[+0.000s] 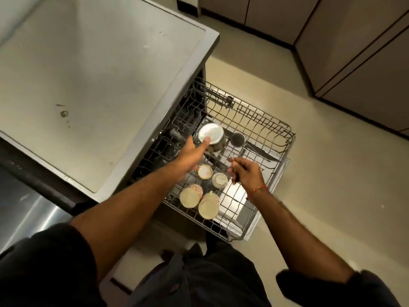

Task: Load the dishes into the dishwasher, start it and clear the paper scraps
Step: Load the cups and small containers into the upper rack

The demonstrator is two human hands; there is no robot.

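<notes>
The left hand (192,151) reaches into the pulled-out upper rack (263,120) of the dishwasher (155,120), its thumb pressed on the pale base of an upturned bowl (210,134) and its other fingers curled round the bowl's near side, hidden beneath it. The bowl sits toward the back of the rack, close to the machine's opening. Just to the right of it stands a small steel cup (237,139), mouth up, apart from the bowl.

The right hand (245,171) hovers above the middle of the rack with its fingers loosely curled and a little apart, holding nothing that can be made out; the motion blur hides the fingertips. A red thread band (259,189) circles that wrist.

Between the two forearms, four cups rest in the near part of the rack: a small patterned cup (205,171) just beside the left wrist, a white cup (219,180) next to it, and two larger patterned cups (190,196) (208,207) lying side by side, touching, nearer the rack's front edge.

The dishwasher's flat grey top (88,74) fills the left of the view. Pale floor (332,162) lies beyond the rack, with cabinet doors (358,52) at the upper right.
</notes>
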